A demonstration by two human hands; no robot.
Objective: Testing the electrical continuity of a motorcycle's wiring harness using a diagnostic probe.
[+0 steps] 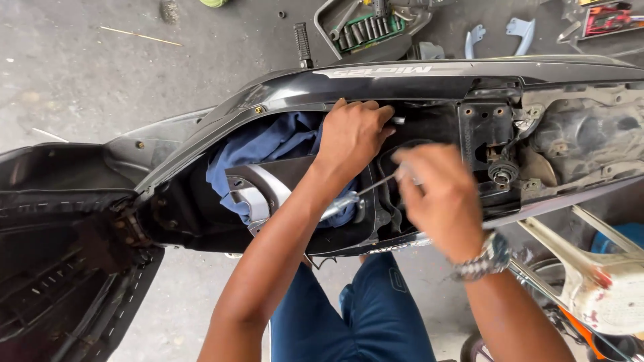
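I look down into the open under-seat compartment (188, 214) of a black scooter (402, 80). My left hand (352, 137) reaches in and rests against the far inner wall, fingers curled near a small metal bolt (398, 121). My right hand (439, 201), blurred by motion, grips a thin metal tool (365, 191) whose shaft slants down to the left under my left wrist. A metal watch (483, 258) is on my right wrist. A blue cloth (268, 144) and a grey and black plastic part (258, 191) lie in the compartment.
The raised black seat (60, 248) hangs at the left. On the concrete floor beyond the scooter lie a socket set tray (365, 30), a black foot peg (302, 41) and pale blue brackets (500, 33). A white and orange vehicle frame (597, 281) stands at the right.
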